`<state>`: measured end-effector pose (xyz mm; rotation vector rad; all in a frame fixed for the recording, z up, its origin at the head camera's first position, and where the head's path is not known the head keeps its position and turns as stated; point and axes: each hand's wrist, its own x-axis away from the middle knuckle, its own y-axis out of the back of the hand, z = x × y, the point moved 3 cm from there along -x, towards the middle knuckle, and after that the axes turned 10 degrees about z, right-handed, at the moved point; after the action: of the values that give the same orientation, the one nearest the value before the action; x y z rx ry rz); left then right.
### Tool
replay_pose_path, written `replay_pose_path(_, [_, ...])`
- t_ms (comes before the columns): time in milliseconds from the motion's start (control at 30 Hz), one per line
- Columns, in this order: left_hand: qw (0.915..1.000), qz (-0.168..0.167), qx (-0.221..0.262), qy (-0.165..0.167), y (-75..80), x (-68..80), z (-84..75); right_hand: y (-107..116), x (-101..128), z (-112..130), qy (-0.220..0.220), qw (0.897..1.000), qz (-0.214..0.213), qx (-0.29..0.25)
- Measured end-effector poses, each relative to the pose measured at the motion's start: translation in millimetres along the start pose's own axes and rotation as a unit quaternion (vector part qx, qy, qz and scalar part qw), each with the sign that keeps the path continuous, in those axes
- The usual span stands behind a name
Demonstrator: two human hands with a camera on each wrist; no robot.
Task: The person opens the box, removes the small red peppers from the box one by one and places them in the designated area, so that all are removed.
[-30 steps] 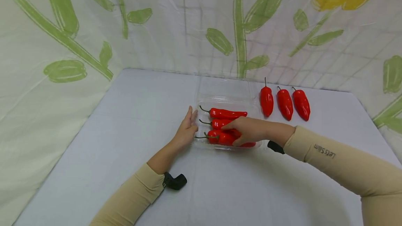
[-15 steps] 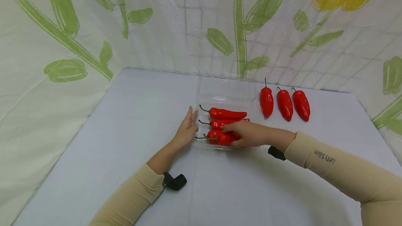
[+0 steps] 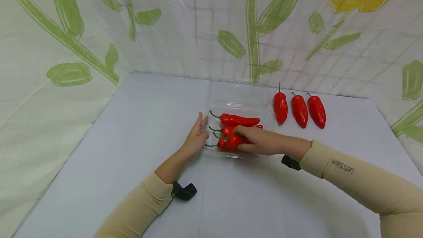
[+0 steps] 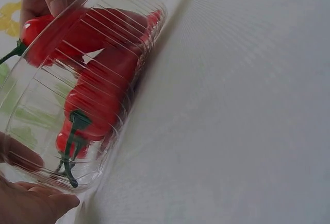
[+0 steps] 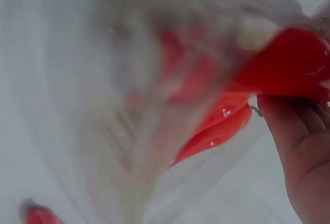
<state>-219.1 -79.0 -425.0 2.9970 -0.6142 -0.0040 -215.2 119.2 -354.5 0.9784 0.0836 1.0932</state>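
While the beige sleeve [image 3: 350,173] on the right arm is showing the printed word "LetsSlim", the right hand [image 3: 261,140] is reaching palm-down into the clear ribbed plastic tray [image 3: 211,120] mid-surface, its grip curling around a glossy red chili pepper with a green stem [image 3: 231,140]. The left hand [image 3: 195,137] is resting flat against the tray's left wall, fingers straight. Two more peppers are lying in the tray, partly hidden. The right wrist view is blurring badly.

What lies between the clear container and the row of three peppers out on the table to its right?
Nothing: in the head view a bare strip of table separates the clear container from the nearest of the three loose peppers.
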Motion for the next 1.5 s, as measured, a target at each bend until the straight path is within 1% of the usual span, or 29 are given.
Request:
replay_pose_path(300, [0.9999,0.0,-0.003,0.016,-0.1,-0.1,0.9,0,-1,2,-0.012,0.999,-0.026,0.016])
replay_pose_path(400, [0.9998,-0.002,-0.009,0.02,-0.2,0.1,0.4,1,-1,1,-0.019,0.999,-0.028,0.016])
replay_pose_path(633, [0.9996,-0.008,-0.016,0.022,-0.5,-0.2,-0.9,6,2,-5,-0.032,0.998,-0.036,-0.029])
replay_pose_path(700, [0.9996,-0.008,-0.016,0.021,-0.6,-0.1,-0.8,8,4,-6,-0.03,0.998,-0.03,-0.041])
replay_pose_path(933, [0.9999,-0.006,-0.012,0.006,-1.1,1.1,-1.5,7,11,-14,-0.035,0.996,0.021,-0.081])
replay_pose_path(1100, [0.9998,-0.007,-0.017,0.007,-0.4,0.6,0.1,6,17,-17,-0.031,0.992,0.032,-0.119])
replay_pose_path(1200, [0.9998,-0.007,-0.014,0.008,-0.2,0.6,0.0,7,20,-19,-0.022,0.991,0.025,-0.126])
replay_pose_path(1367, [0.9999,-0.006,-0.01,0.006,-0.7,0.7,-0.4,7,26,-24,-0.015,0.994,0.001,-0.107])
replay_pose_path(1500, [0.9999,-0.005,-0.013,0.006,-0.7,0.1,-0.5,10,34,-29,-0.017,0.995,-0.029,-0.093])
